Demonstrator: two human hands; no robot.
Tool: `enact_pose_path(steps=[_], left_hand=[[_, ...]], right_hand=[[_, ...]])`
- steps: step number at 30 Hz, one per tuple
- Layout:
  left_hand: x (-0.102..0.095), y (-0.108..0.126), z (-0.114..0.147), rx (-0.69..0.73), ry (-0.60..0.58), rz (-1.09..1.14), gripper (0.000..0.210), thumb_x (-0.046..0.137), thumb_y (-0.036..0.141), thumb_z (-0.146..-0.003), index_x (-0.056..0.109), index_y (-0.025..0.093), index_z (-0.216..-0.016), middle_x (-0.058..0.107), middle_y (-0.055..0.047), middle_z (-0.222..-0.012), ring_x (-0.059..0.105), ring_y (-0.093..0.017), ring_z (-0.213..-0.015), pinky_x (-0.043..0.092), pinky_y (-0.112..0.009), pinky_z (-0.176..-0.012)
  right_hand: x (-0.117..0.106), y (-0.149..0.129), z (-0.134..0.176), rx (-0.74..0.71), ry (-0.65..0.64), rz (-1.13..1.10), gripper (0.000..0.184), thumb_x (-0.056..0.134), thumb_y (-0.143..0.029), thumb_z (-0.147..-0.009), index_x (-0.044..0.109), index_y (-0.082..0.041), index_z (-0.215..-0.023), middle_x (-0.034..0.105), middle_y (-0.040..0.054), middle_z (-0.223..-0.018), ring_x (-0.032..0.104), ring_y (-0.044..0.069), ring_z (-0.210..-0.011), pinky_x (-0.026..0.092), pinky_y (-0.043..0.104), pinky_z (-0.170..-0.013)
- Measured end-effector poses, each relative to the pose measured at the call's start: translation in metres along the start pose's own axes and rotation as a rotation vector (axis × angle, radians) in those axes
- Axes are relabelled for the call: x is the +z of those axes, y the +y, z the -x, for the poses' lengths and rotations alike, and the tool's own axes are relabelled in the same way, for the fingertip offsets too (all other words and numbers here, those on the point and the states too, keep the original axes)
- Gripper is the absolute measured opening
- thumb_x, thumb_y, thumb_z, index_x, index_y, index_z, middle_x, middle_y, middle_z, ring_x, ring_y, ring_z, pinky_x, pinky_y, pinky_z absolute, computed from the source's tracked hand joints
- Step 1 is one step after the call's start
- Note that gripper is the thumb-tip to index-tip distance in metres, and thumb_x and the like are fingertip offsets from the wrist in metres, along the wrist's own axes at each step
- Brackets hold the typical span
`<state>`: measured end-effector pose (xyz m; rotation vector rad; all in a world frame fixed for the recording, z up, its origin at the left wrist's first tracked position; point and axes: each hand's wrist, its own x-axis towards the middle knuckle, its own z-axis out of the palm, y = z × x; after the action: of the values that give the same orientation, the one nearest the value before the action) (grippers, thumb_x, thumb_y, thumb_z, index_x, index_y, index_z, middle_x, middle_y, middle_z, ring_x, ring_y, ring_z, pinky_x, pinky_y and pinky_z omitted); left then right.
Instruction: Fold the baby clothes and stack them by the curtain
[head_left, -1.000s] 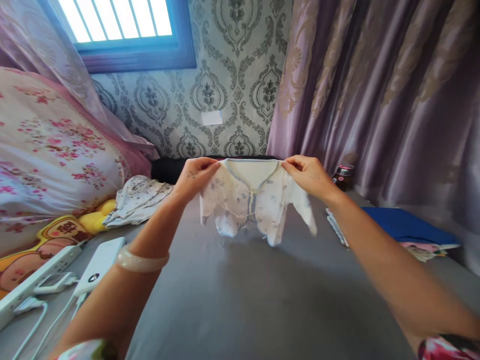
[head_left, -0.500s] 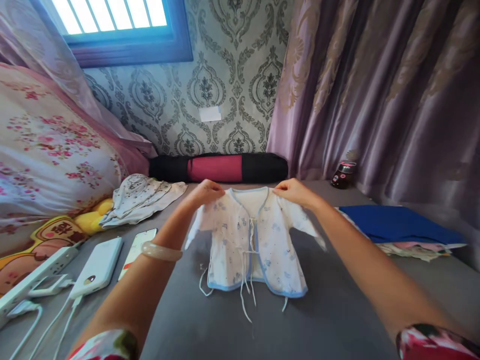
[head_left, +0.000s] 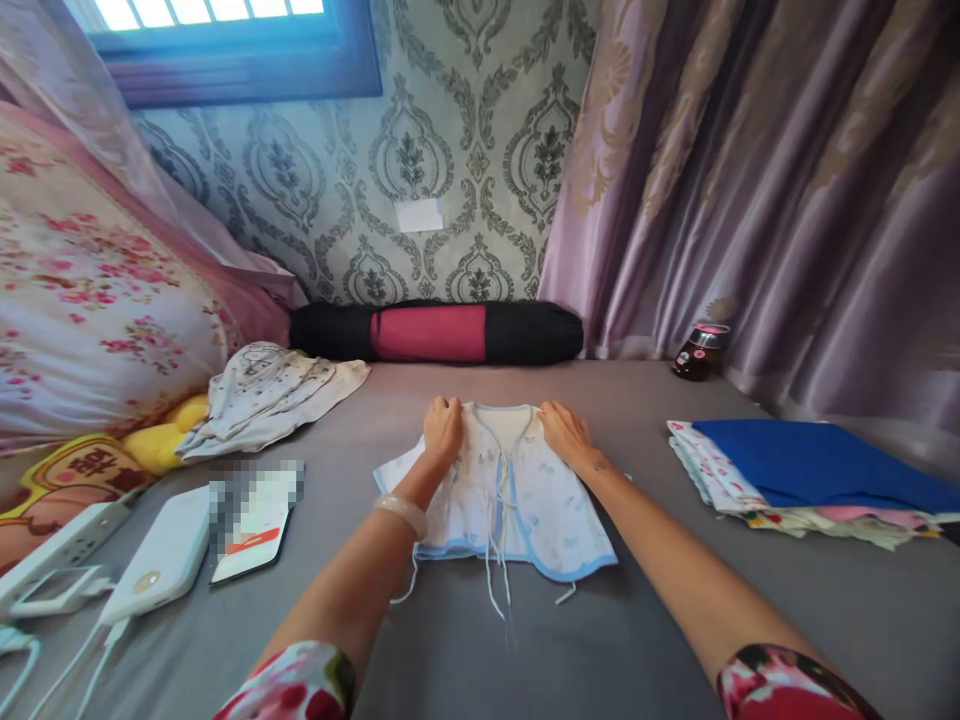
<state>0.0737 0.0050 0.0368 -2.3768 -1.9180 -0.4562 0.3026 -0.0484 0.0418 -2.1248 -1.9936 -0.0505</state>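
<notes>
A small white baby shirt [head_left: 480, 500] with blue trim and a faint blue print lies front up on the grey sheet. White tie strings hang down its middle front and from its lower hem. My left hand [head_left: 444, 432], below a pale bangle on the wrist, is closed on the shirt near the left side of the neckline. At the other side of the neckline my right hand [head_left: 564, 434] is closed on the shoulder cloth. The left sleeve spreads out beside my left hand; my right hand and forearm mostly hide the other sleeve.
Folded clothes with a blue piece [head_left: 810, 465] on top lie at right, a dark jar [head_left: 699, 352] behind them. At left are crumpled printed clothes [head_left: 274, 395], a phone [head_left: 259, 530], a power bank [head_left: 161, 555] and a power strip [head_left: 67, 545]. A black-and-red roll [head_left: 427, 333] lies along the wall.
Both hands have come down and closer together, lowering the shirt onto the sheet. The sleeves, spread out before, are now partly behind my hands and arms. The camera view has shifted slightly.
</notes>
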Motion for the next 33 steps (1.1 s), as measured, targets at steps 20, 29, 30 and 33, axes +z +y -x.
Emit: enact_pose_path(steps=[20, 29, 30, 33], left_hand=[[0.026, -0.041, -0.076, 0.339, 0.027, -0.104, 0.034, 0.030, 0.025, -0.097, 0.061, 0.016, -0.107, 0.057, -0.015, -0.110, 0.047, -0.029, -0.105, 0.034, -0.039, -0.085], [0.031, -0.036, -0.087, 0.196, -0.208, 0.043, 0.033, 0.034, 0.032, -0.097, 0.063, 0.018, -0.104, 0.064, -0.011, -0.111, 0.059, -0.025, -0.105, 0.035, -0.038, -0.090], [0.030, -0.034, -0.088, 0.187, -0.211, 0.047, 0.033, 0.035, 0.033, -0.096, 0.063, 0.018, -0.103, 0.065, -0.011, -0.111, 0.059, -0.025, -0.106, 0.035, -0.039, -0.091], [0.031, -0.028, -0.091, 0.154, -0.227, 0.054, 0.034, 0.039, 0.039, -0.095, 0.064, 0.018, -0.103, 0.066, -0.011, -0.112, 0.059, -0.026, -0.108, 0.035, -0.038, -0.092]], right_hand=[[0.032, 0.010, -0.080, -0.130, -0.023, 0.164, 0.032, 0.027, -0.026, -0.101, 0.057, -0.018, -0.110, 0.061, 0.0113, -0.113, 0.058, 0.021, -0.105, 0.040, 0.030, -0.082], [0.034, 0.011, -0.098, -0.130, -0.122, -0.060, 0.028, 0.041, -0.028, -0.098, 0.063, -0.018, -0.111, 0.062, 0.0099, -0.116, 0.056, 0.019, -0.109, 0.038, 0.025, -0.089], [0.034, 0.009, -0.101, -0.130, -0.126, -0.074, 0.028, 0.043, -0.029, -0.097, 0.064, -0.018, -0.111, 0.063, 0.0098, -0.116, 0.056, 0.019, -0.110, 0.038, 0.025, -0.089], [0.035, 0.004, -0.104, -0.083, -0.116, -0.088, 0.027, 0.047, -0.032, -0.095, 0.065, -0.017, -0.108, 0.064, 0.0101, -0.115, 0.057, 0.021, -0.110, 0.039, 0.026, -0.088]])
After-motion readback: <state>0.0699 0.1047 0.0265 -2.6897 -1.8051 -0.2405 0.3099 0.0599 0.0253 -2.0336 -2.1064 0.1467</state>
